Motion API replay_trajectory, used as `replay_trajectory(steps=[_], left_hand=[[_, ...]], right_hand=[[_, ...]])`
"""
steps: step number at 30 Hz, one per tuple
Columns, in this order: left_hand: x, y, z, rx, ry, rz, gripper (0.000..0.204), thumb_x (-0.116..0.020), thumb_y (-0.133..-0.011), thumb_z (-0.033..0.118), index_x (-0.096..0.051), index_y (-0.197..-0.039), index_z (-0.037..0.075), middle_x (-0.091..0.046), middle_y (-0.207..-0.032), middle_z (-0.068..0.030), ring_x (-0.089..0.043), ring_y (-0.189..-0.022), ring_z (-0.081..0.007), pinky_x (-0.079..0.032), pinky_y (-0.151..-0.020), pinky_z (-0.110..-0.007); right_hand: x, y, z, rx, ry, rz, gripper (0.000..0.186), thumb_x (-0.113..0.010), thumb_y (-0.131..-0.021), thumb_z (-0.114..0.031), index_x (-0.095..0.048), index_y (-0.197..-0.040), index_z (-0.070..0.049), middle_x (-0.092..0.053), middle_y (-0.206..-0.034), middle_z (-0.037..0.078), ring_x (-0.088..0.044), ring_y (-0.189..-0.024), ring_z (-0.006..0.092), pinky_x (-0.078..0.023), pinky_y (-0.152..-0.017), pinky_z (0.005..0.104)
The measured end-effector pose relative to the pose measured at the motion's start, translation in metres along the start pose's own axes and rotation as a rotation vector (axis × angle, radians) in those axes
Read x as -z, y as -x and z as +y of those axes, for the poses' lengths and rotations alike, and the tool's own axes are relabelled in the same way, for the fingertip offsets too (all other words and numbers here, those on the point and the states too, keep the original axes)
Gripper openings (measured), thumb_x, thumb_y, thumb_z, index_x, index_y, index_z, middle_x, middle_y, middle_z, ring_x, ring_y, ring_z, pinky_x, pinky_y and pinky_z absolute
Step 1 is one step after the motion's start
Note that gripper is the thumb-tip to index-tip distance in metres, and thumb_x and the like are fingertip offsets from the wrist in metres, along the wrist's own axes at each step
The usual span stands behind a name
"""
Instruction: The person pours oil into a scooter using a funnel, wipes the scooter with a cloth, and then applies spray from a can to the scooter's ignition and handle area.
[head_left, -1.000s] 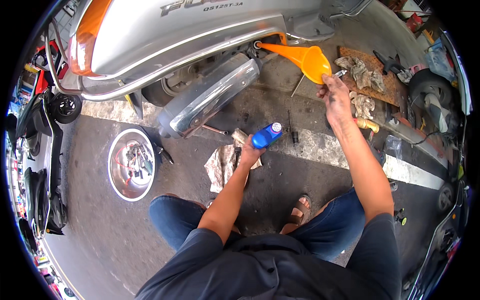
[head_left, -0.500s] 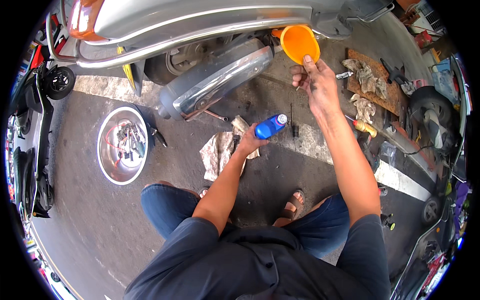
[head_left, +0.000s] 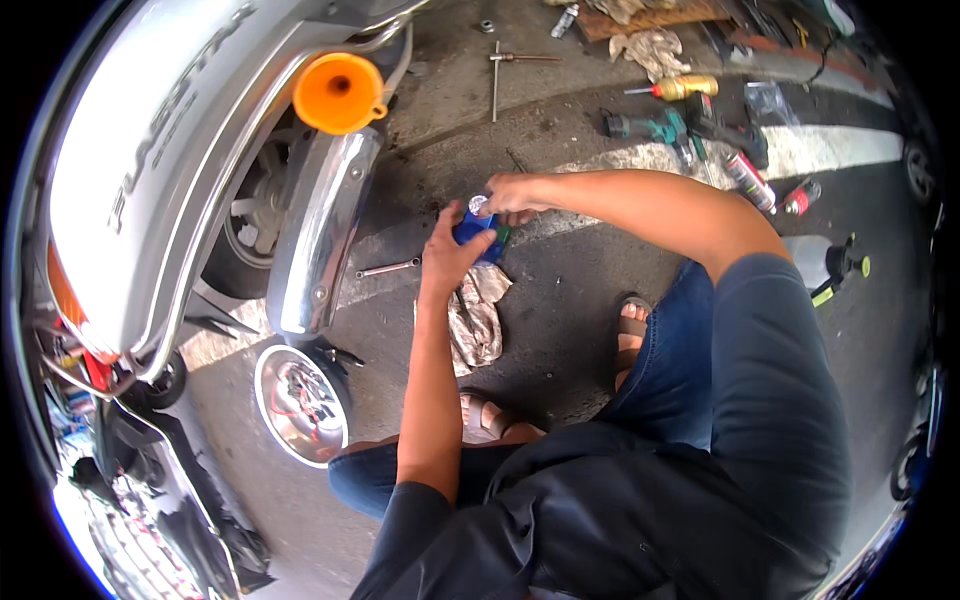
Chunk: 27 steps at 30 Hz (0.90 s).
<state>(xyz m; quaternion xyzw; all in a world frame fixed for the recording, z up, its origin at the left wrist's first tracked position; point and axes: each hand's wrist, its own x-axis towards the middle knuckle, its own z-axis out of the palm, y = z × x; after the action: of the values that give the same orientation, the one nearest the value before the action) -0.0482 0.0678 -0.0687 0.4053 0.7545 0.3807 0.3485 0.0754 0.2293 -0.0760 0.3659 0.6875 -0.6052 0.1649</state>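
My left hand (head_left: 452, 252) grips a small blue bottle (head_left: 474, 228) held upright over the asphalt. My right hand (head_left: 515, 193) pinches the bottle's silvery top from above; whether that is a cap or a foil seal I cannot tell. An orange funnel (head_left: 337, 92) stands in the side of a silver scooter (head_left: 160, 170), above its chrome exhaust (head_left: 322, 240). Neither hand touches the funnel. A crumpled grey rag (head_left: 476, 318) lies on the ground just below the bottle.
A round metal bowl (head_left: 300, 402) with small parts sits at lower left. A thin steel rod (head_left: 388, 268) lies near the exhaust. Screwdrivers, a power tool (head_left: 650, 127), spray cans (head_left: 745, 178) and a T-handle wrench (head_left: 497, 66) lie on the road above my arm. My sandalled feet (head_left: 630, 330) rest below.
My right hand has left the funnel and come down onto the bottle's top. The view has swung, so the scooter now fills the left side.
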Motion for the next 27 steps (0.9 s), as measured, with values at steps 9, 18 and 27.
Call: replay_trajectory(steps=[9, 18, 27], left_hand=[[-0.043, 0.023, -0.024, 0.146, -0.373, 0.215, 0.102, -0.080, -0.065, 0.049, -0.035, -0.141, -0.003, -0.048, -0.133, -0.0308, -0.054, -0.118, -0.0447, -0.047, -0.096, -0.048], [-0.051, 0.018, -0.033, 0.194, -0.173, 0.189, 0.104, -0.084, -0.062, 0.038, -0.030, -0.141, -0.002, -0.057, -0.122, -0.0303, -0.056, -0.115, -0.0442, -0.046, -0.095, -0.046], [-0.061, 0.004, 0.020, 0.326, -0.403, 0.109, 0.111, -0.080, -0.062, 0.047, -0.024, -0.148, 0.004, -0.047, -0.132, -0.0238, -0.058, -0.113, -0.0399, -0.051, -0.091, -0.045]], right_hand=[[-0.047, -0.003, -0.021, 0.046, -0.069, 0.094, 0.031, -0.069, -0.078, -0.034, -0.065, -0.066, -0.006, -0.062, -0.059, 0.005, -0.058, -0.051, 0.0166, -0.047, -0.048, 0.0338], [-0.059, -0.007, -0.014, 0.090, 0.076, 0.208, 0.040, -0.063, -0.081, -0.038, -0.072, -0.097, -0.002, -0.070, -0.101, 0.021, -0.068, -0.094, 0.0337, -0.048, -0.080, 0.0444], [-0.023, -0.003, 0.009, -0.027, -0.548, 0.013, 0.022, -0.058, -0.090, -0.025, -0.058, -0.070, -0.015, -0.045, -0.057, -0.004, -0.036, -0.048, 0.0070, -0.025, -0.042, 0.0290]])
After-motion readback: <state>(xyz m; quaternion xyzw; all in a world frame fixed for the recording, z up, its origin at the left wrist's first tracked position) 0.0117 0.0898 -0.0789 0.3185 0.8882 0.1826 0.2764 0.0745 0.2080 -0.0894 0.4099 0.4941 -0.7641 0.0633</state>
